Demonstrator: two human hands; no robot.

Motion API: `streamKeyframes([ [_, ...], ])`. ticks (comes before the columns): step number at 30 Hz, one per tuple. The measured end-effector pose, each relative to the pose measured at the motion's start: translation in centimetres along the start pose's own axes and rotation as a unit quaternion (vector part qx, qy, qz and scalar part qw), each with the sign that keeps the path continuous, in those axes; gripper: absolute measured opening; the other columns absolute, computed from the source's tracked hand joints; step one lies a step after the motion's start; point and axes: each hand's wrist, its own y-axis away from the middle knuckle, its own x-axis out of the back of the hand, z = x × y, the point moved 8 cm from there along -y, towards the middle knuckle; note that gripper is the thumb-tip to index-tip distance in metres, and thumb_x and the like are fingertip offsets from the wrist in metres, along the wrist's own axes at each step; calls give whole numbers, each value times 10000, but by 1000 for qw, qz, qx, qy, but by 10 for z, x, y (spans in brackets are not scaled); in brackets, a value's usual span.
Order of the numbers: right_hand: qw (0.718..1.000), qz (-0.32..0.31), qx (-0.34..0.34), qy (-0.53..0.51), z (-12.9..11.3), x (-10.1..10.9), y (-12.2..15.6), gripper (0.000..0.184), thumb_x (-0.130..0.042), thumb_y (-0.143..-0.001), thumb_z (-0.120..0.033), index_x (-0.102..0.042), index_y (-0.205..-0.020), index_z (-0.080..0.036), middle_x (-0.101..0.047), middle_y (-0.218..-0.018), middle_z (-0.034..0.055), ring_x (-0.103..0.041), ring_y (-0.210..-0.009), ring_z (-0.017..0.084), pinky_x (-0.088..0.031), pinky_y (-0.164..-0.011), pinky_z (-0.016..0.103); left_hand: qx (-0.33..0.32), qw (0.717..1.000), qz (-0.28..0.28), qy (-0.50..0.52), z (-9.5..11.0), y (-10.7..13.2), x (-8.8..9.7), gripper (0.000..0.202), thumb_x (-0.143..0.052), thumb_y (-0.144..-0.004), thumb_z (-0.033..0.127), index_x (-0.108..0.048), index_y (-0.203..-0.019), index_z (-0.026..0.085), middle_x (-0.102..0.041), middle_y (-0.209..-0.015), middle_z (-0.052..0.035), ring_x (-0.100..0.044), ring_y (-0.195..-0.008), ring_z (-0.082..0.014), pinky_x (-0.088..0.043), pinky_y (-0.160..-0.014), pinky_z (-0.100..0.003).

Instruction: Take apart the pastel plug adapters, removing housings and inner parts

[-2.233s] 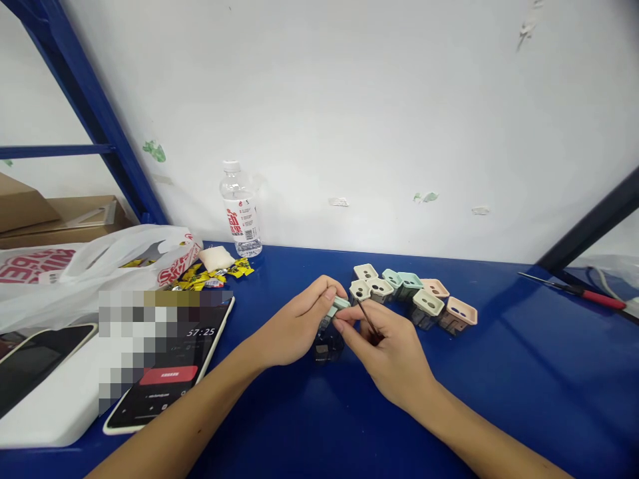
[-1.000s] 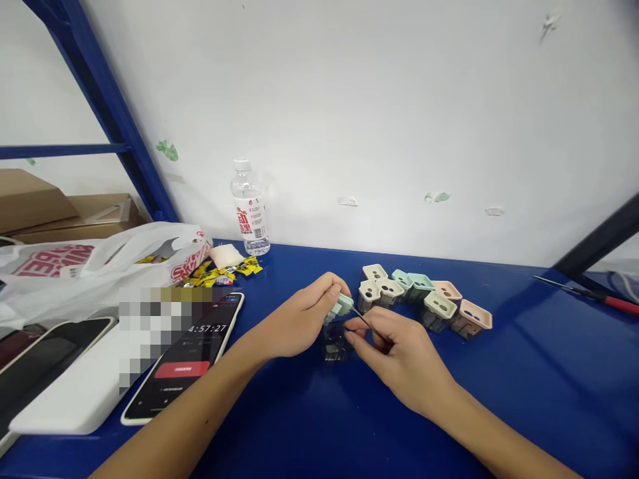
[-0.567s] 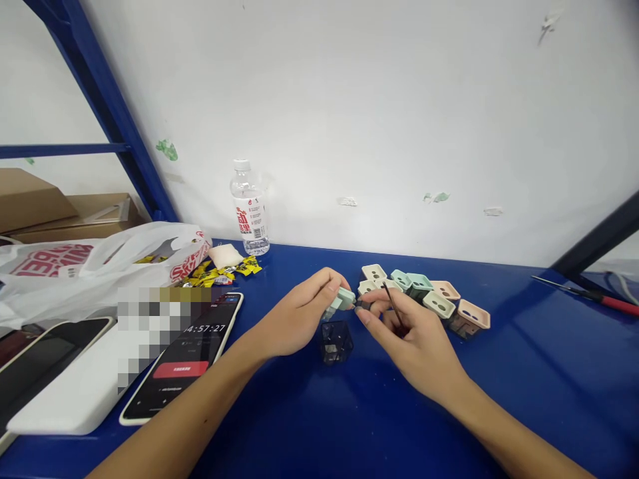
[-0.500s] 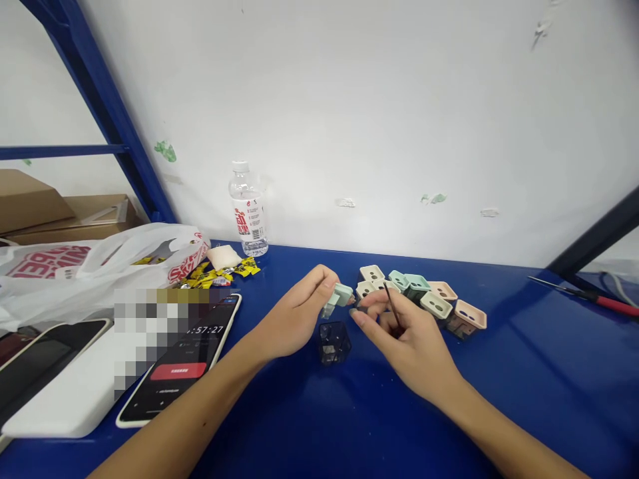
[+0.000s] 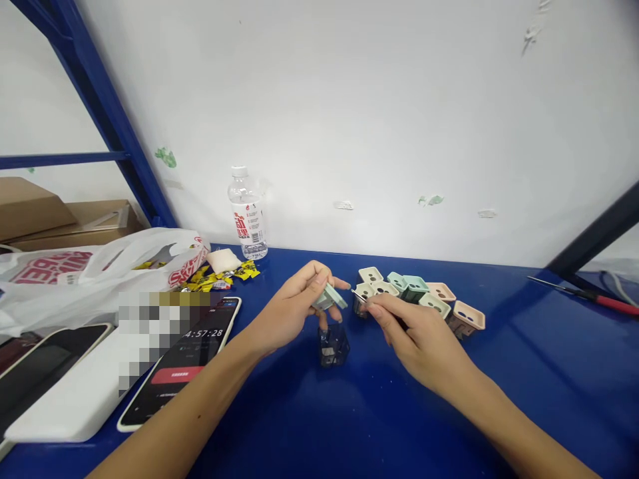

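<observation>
Head view: the left hand (image 5: 292,314) pinches a mint plastic cap (image 5: 328,297) between thumb and fingers, its long side tilted, above a clear dark cup (image 5: 333,346). Further right, the right hand (image 5: 419,332) pinches a thin pick (image 5: 358,293), apparently metal, its tip pointing left towards the cap, beside a heap of pastel caps (image 5: 466,315).

Digits 4:57:28 were shown on a phone (image 5: 180,362), red lettering was printed on a plastic bag (image 5: 52,268), red characters were printed on a bottle (image 5: 247,216), the words too small to be read

Left hand (image 5: 289,316) curled on its side — right hand (image 5: 422,342) pinching, palm down.
</observation>
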Motion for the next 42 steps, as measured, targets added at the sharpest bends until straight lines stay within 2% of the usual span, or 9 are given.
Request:
streamKeyframes([
  [4, 999, -42, 4, 35, -1, -4, 2, 335, -394, -978, -361, -530, -717, -201, -501, -581, -31, -451, -515, 111, -311, -528, 237, 25, 996, -10, -87, -2, 2, -3, 334, -375, -957, 458, -524, -923, 162, -615, -826, -32, -540, -540, -84, -361, -453, -184],
  [8, 997, -65, 37, 30, -10, -12, 5, 342, -390, -979, -311, -449, -666, -186, -478, -597, -30, -433, -543, 107, -290, -536, 244, 19, 984, -16, -175, 0, 7, -7, 430, -379, -948, 486, -637, -980, 143, -507, -623, 19, -497, -524, -72, -374, -491, -179],
  [11, 997, -64, 43, 25, -11, -13, 5, 264, -389, -978, -259, -507, -754, -189, -529, -662, -22, -479, -603, 114, -310, -577, 248, 6, 979, -26, -200, 4, 9, -11, 406, -458, -912, 490, -668, -982, 150, -534, -643, 20, -471, -513, -60, -372, -494, -178],
  [15, 996, -66, 64, 10, -13, -9, 5, 273, -405, -974, -243, -494, -724, -178, -499, -634, -28, -454, -581, 101, -307, -566, 239, -16, 979, -14, -201, 9, 9, -10, 299, -662, -791, 394, -700, -983, 168, -642, -935, -23, -475, -553, -52, -376, -496, -183],
  [18, 993, -70, 91, 1, -19, -10, 7, 258, -406, -968, -206, -493, -727, -177, -474, -626, -28, -432, -567, 97, -299, -550, 233, -21, 980, 0, -196, 7, 8, -9, 332, -783, -661, 312, -717, -957, 175, -655, -921, -15, -509, -646, -86, -405, -552, -187],
  [22, 991, -40, 124, -21, -26, -12, 10, 250, -412, -956, -149, -446, -709, -175, -430, -614, -32, -401, -543, 89, -295, -534, 222, -48, 977, -5, -209, 7, 10, -15, 288, -705, -760, 344, -712, -988, 167, -688, -931, -34, -572, -772, -130, -436, -654, -208],
  [32, 981, 2, 195, -3, -34, -17, 20, 214, -379, -892, -44, -440, -734, -174, -414, -624, -20, -369, -530, 100, -268, -502, 240, -19, 980, -31, -196, -1, 12, -24, 298, -696, -765, 374, -719, -955, 146, -658, -756, -16, -493, -619, -94, -380, -568, -198],
  [39, 997, -49, 57, -15, -22, -16, 8, 92, -502, -907, -215, -589, -902, -183, -478, -634, -32, -409, -528, 96, -325, -508, 223, -30, 991, 15, -129, 5, 7, -9, 322, -605, -843, 434, -585, -990, 148, -583, -756, 8, -475, -592, -69, -391, -556, -186],
  [42, 997, -52, -16, -49, -8, -15, 4, 253, -566, -890, -339, -599, -1099, -200, -504, -645, -40, -389, -500, 89, -348, -497, 220, -22, 993, 22, -110, 4, 6, -3, 340, -494, -899, 498, -497, -1003, 174, -463, -652, 52, -420, -529, -55, -350, -501, -170],
])
